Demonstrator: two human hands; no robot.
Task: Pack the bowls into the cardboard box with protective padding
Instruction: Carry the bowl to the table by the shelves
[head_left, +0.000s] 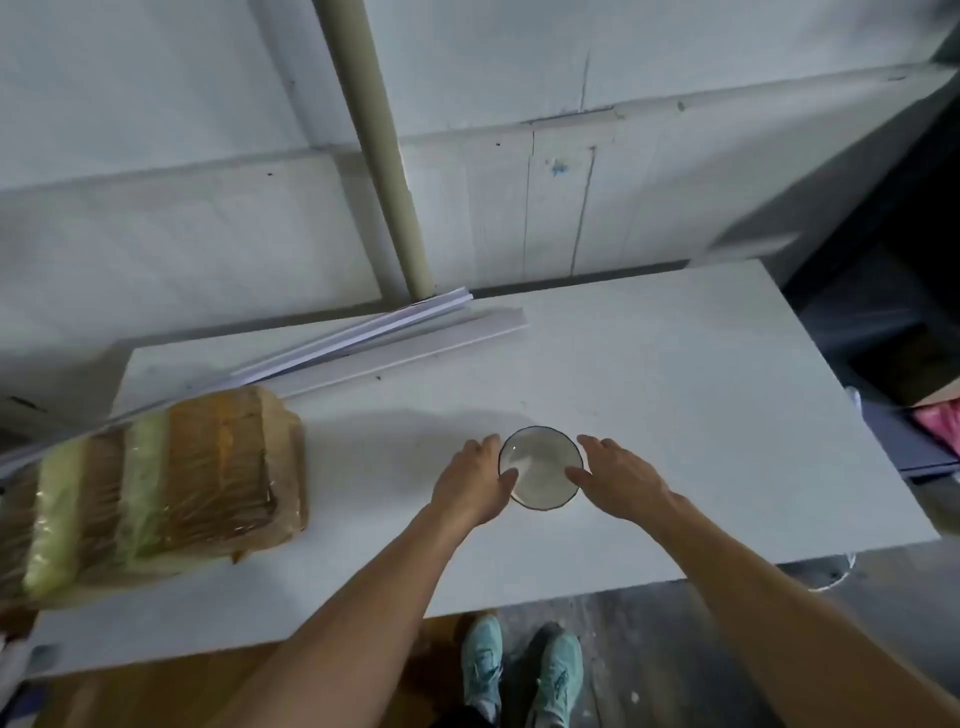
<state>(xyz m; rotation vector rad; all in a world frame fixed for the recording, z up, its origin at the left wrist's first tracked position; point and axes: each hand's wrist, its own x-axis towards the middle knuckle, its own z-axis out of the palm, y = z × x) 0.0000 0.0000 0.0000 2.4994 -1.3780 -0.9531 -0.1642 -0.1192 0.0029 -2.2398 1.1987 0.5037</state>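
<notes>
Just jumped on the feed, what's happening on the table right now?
A person stands at a white table with both hands at one white, dark-rimmed bowl. The left hand grips its left rim, thumb inside. The right hand touches the opposite rim, though a firm grip isn't clear. The bowl appears to sit on the table, not yet packed. A flattened, taped cardboard bundle lies to the left, untouched.

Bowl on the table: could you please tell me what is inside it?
Nothing shows inside the bowl but its pale, shiny bottom. The thumb of the left hand hooks over the rim and hides a small patch.
</notes>
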